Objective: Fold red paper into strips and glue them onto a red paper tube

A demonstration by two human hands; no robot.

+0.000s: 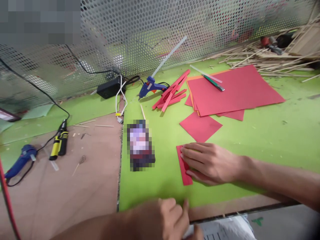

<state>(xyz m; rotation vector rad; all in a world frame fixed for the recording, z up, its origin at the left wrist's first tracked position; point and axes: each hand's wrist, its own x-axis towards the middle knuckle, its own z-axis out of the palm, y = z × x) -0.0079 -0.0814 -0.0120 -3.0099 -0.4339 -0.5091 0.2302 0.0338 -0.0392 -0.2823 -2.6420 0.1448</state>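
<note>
While right hand [210,163] touches red paper [183,171], red square [200,126] near, glue gun [151,87] beyond.

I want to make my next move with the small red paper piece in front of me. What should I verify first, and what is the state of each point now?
1. Right hand steadies the small red paper piece: ok, its fingers rest on it.
2. Left hand is empty: cannot tell, it is blurred.
3. Green utility knife is away from both hands: ok, it lies on the large red sheets.
4. Knife blade is drawn in: cannot tell, too small to see.
5. Upper blue glue gun is well apart from the cut red strips: not ok, they lie close by its handle.
</note>
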